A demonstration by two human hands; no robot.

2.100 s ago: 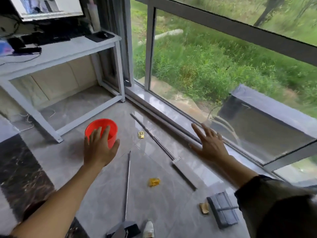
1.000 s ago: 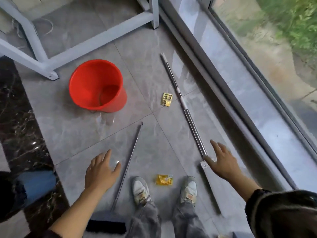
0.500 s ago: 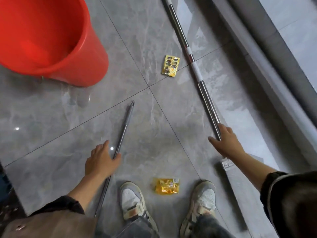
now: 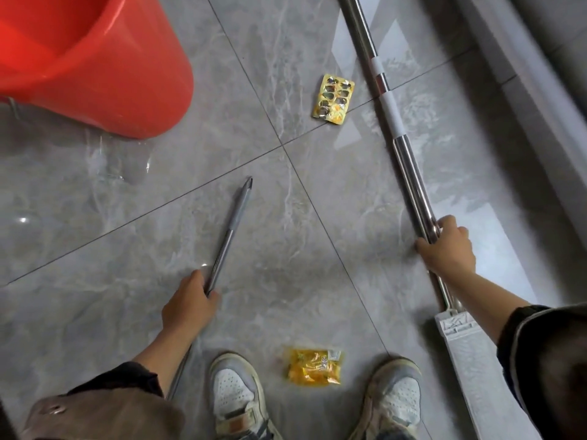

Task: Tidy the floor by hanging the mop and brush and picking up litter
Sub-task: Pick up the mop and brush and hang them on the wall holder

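On tiles (image 4: 95, 217), two hands (image 4: 187, 304) (image 4: 448, 246) grip two handles (image 4: 228, 233) (image 4: 409, 173) (litter (image 4: 333, 99) (image 4: 314, 366): two).

A single view comes from a wide-angle camera worn on the person's head. It looks almost straight down at the grey tiled floor (image 4: 286, 249), which fills nearly the whole frame. The camera sits close to the floor: the two shoes (image 4: 236, 395) stand at the bottom edge, right under the lens, and both forearms reach in from the lower corners. The left hand (image 4: 187, 304), curled on the brush handle (image 4: 228, 230), and the right hand (image 4: 448, 246), curled on the mop handle (image 4: 409, 166), lie in the lower half. The frame cuts the red bucket (image 4: 104, 74) at the top left corner, and a raised ledge (image 4: 540, 122) runs down the right edge.
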